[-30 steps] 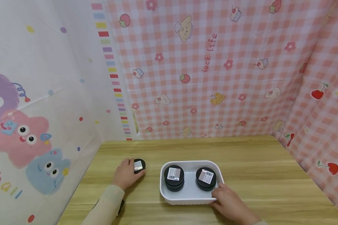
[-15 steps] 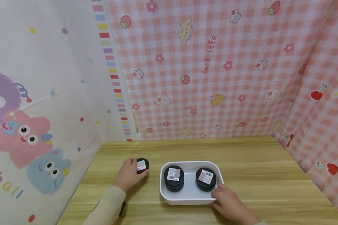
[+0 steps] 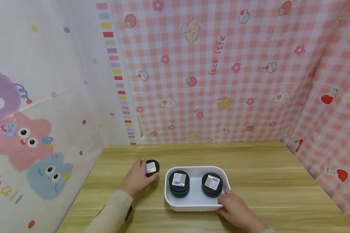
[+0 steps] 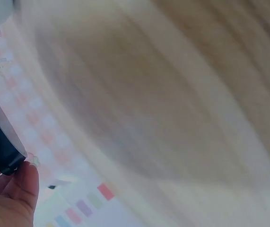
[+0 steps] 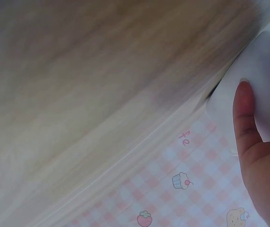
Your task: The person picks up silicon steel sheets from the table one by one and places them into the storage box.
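In the head view my left hand (image 3: 138,178) grips a flat round black disc-shaped container (image 3: 152,167) with a shiny white label on top. The left wrist view shows the container's black side (image 4: 0,137) between my thumb and fingers. To its right stands a white rectangular tub (image 3: 196,208) with rounded corners. Inside are a left stack of black round containers (image 3: 179,183) and a right stack (image 3: 212,184), labels upward. My right hand (image 3: 236,207) holds the tub's front right corner, thumb against the outer wall in the right wrist view.
Under my left forearm a dark object (image 3: 129,213) is mostly hidden by the sleeve. The wood-grain table (image 3: 265,174) reaches back to a pink checked cloth (image 3: 175,123). A white printed cloth (image 3: 84,97) stands along the left side.
My left hand has moved right and slightly away with the black round container, closer to the tub. The right hand stays on the tub's corner.
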`<control>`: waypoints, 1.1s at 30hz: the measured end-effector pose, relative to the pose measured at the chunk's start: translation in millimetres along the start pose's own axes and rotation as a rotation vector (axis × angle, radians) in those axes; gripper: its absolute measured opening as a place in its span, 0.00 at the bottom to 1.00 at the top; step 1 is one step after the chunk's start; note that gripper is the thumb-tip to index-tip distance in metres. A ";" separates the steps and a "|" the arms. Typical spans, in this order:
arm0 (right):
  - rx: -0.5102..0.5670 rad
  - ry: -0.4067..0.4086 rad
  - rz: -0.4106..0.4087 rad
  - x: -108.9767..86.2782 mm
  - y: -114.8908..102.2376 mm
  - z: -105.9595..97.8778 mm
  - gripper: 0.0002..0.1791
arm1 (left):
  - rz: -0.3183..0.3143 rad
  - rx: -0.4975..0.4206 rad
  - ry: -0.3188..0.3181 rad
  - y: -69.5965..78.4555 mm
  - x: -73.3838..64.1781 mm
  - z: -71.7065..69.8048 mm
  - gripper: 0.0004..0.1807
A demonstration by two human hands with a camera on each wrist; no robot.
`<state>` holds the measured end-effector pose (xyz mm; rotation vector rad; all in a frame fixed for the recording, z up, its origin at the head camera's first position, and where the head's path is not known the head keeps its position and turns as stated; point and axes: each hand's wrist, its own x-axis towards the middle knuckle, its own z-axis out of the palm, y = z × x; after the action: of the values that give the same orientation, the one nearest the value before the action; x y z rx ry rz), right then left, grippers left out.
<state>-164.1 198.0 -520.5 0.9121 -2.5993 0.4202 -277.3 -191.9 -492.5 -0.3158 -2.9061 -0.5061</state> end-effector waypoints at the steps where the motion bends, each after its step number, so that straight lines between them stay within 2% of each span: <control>1: 0.000 -0.002 0.005 0.2 -0.3 -0.5 0.14 | 0.011 0.004 0.005 1.7 0.8 -0.4 0.49; 6: 0.002 -0.023 0.015 1.6 -0.1 -3.1 0.13 | 0.059 0.011 0.006 11.6 4.0 -2.3 0.49; 19: -0.017 -0.017 -0.001 1.3 0.3 -1.5 0.13 | 0.087 -0.021 -0.006 33.6 5.7 -5.6 0.51; 28: -0.004 -0.042 0.014 0.5 0.1 -0.5 0.13 | 0.150 -0.016 0.003 48.9 5.0 -8.9 0.49; 33: -0.009 -0.007 0.000 -0.1 0.6 0.7 0.14 | 0.175 -0.024 -0.002 58.5 5.1 -10.3 0.49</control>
<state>-164.6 198.2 -521.3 0.9117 -2.6059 0.4060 -267.0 -140.8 -463.5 -0.5683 -2.8406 -0.5116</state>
